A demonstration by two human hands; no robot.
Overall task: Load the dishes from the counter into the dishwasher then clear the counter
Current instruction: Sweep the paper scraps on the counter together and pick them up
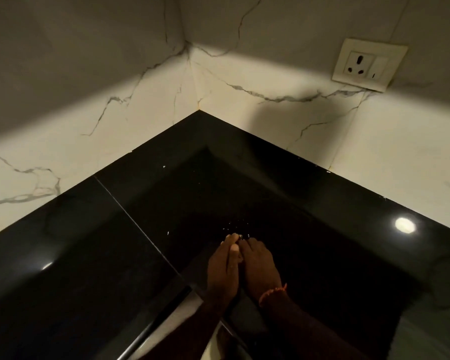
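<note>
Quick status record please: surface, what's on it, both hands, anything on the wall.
surface: black counter, in a corner of marble walls
on it: small pale crumbs just beyond the fingers; no dishes in view
left hand: on the counter, fingers straight, edge-on beside the right
right hand: on the counter, fingers bent toward the crumbs; grasp unclear
wrist: orange thread on the right
wall: socket at the upper right

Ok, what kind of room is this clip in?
Probably a kitchen corner: a glossy black stone counter runs into marble-look wall tiles, with a wall socket above. Both hands work at small crumbs on the counter.
</note>
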